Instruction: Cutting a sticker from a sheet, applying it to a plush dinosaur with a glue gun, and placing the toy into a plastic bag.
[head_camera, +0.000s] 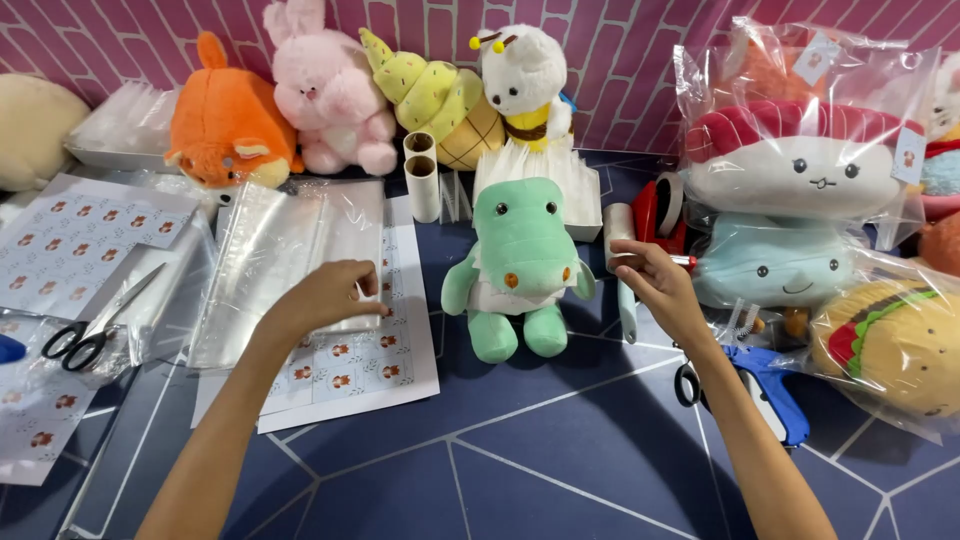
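Note:
My left hand (325, 295) rests fingers-down on the lower right corner of a stack of clear plastic bags (285, 255), which lies over a white sticker sheet (345, 365). My right hand (655, 280) is at the handle of a lint roller (622, 270), its fingers curled around the top of the handle. Between both hands sits a green plush crocodile (515, 265), upright and facing me, on the dark blue mat (560, 450).
Orange, pink, yellow and white plush toys (330, 90) line the back wall. Bagged plush toys (800, 170) pile up at right. Blue tagging gun (765, 385), red tape dispenser (650, 215), cardboard tubes (422, 175), scissors (95, 325) and more sticker sheets (80, 235) lie around.

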